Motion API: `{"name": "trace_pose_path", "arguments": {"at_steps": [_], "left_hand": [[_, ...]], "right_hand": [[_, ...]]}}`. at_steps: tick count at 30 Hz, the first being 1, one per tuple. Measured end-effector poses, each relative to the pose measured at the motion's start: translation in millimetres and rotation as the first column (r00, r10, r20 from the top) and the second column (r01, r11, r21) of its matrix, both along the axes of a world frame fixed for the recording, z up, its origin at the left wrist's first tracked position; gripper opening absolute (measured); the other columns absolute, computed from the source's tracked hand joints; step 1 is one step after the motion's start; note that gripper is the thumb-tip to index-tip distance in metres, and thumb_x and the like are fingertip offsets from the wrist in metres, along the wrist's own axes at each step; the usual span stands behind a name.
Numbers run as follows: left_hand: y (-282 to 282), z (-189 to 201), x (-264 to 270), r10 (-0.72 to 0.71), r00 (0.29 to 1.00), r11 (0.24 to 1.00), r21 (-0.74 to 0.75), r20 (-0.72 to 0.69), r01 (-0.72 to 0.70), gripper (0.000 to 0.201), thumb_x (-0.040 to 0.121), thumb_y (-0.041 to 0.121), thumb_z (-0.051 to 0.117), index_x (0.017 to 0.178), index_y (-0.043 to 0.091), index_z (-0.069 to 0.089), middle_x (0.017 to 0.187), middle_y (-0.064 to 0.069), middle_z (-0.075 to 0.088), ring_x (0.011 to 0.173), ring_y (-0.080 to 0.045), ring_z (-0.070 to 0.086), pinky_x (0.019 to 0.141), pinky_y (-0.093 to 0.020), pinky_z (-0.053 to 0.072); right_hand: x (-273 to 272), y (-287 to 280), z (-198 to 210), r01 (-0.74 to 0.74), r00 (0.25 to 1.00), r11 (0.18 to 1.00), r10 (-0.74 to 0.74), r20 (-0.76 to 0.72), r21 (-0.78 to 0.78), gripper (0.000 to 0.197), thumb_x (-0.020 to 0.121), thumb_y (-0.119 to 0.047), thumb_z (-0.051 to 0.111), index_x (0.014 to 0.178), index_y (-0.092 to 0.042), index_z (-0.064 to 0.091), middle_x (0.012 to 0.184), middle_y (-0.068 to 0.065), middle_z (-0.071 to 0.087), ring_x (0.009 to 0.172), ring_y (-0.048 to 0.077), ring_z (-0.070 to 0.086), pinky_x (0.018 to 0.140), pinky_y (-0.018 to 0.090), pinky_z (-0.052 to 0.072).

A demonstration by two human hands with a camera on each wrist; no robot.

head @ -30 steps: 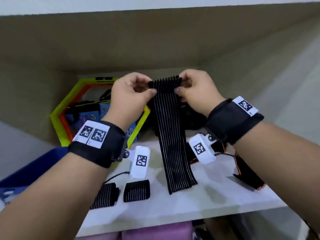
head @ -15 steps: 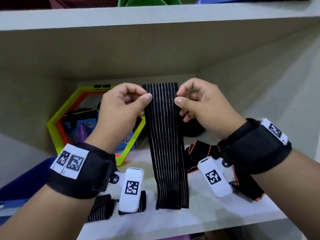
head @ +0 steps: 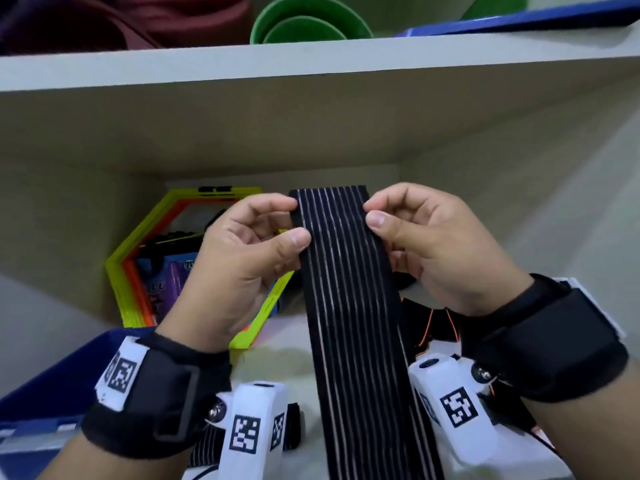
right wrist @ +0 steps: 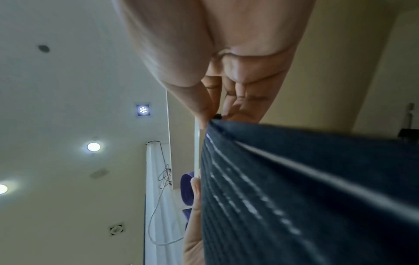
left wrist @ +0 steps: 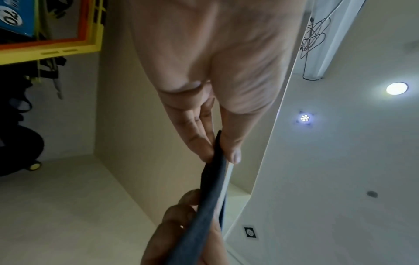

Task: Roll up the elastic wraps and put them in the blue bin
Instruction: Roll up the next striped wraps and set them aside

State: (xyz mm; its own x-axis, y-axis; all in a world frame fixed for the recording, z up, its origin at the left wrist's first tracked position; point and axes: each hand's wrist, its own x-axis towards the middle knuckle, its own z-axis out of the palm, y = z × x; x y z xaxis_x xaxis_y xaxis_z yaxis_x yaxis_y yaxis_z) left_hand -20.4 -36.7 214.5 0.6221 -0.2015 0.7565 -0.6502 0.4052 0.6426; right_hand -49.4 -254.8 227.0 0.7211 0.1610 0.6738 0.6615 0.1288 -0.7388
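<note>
A long black elastic wrap (head: 349, 289) with thin white stripes hangs flat in front of the shelf, its top edge unrolled. My left hand (head: 273, 233) pinches its upper left edge between thumb and forefinger, and my right hand (head: 388, 220) pinches the upper right edge. The left wrist view shows the wrap (left wrist: 204, 206) edge-on between both hands; the right wrist view shows its striped face (right wrist: 306, 197). Two rolled wraps (head: 294, 427) lie on the shelf, mostly hidden behind my left wrist camera. The blue bin (head: 59, 386) sits at the lower left.
A yellow and orange hexagonal frame (head: 138, 258) leans at the back left with blue packages inside. A black strap with orange trim (head: 429, 323) lies at the right of the shelf board (head: 287, 362). An upper shelf (head: 311, 57) carries green bowls (head: 308, 22).
The rolled top of the wrap has come flat and both hands have lifted it higher. The view has tilted up, showing the upper shelf.
</note>
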Motion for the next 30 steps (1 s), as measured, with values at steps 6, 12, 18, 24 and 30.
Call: {"name": "trace_pose_path", "arguments": {"at_steps": [6,12,18,24,30], "left_hand": [[-0.2,-25.2,69.1,0.284,0.937,0.948,0.207,-0.204,-0.243,0.030,0.077,-0.010,0.073,0.092,0.012,0.060,0.088,-0.011,0.065,0.068,-0.018,0.064,0.055,-0.026,0.056],[-12.1,36.9,133.7,0.642,0.767,0.736,0.292,-0.017,-0.610,0.044,0.071,-0.005,0.084,0.077,0.022,0.049,0.070,0.000,0.057,0.060,-0.018,0.057,0.063,-0.039,0.056],[-11.1,65.3,130.1,0.666,0.728,0.692,0.233,0.160,-0.684,0.047,0.073,0.000,0.084,0.105,0.024,0.059,0.089,0.004,0.063,0.069,-0.004,0.060,0.069,-0.022,0.057],[-2.4,-50.4,113.5,0.591,0.682,0.402,0.575,0.431,-0.712,0.018,0.079,0.015,0.079,0.088,0.021,0.065,0.066,0.015,0.055,0.055,0.001,0.049,0.055,-0.016,0.038],[-11.1,-161.5,66.6,0.354,0.802,0.159,0.814,0.481,-0.559,0.017,0.077,0.020,0.072,0.088,0.019,0.060,0.081,0.006,0.062,0.073,-0.013,0.057,0.065,-0.032,0.046]], "right_hand": [[77.9,12.7,-19.4,0.142,0.954,0.965,-0.193,-0.230,-0.220,0.011,0.094,0.000,0.061,0.089,-0.009,0.059,0.077,0.011,0.060,0.063,0.018,0.060,0.055,0.033,0.056],[152.0,22.8,41.4,0.528,0.829,0.778,-0.559,0.010,-0.341,0.032,0.081,-0.007,0.078,0.076,-0.024,0.052,0.069,-0.002,0.060,0.072,0.021,0.061,0.079,0.044,0.056],[150.2,17.9,53.8,0.495,0.869,0.840,-0.484,0.102,-0.225,0.028,0.088,0.000,0.068,0.106,-0.016,0.053,0.083,0.009,0.064,0.076,0.024,0.066,0.068,0.033,0.055],[146.1,8.5,-47.1,0.281,0.914,0.753,-0.400,-0.073,-0.595,0.023,0.082,0.008,0.066,0.082,-0.013,0.057,0.074,0.020,0.067,0.076,0.037,0.071,0.071,0.050,0.059],[115.2,-5.1,-155.7,0.156,0.920,0.419,-0.391,-0.023,-0.895,0.015,0.070,-0.009,0.076,0.079,-0.018,0.068,0.079,0.004,0.072,0.073,0.020,0.069,0.068,0.038,0.057]]}}
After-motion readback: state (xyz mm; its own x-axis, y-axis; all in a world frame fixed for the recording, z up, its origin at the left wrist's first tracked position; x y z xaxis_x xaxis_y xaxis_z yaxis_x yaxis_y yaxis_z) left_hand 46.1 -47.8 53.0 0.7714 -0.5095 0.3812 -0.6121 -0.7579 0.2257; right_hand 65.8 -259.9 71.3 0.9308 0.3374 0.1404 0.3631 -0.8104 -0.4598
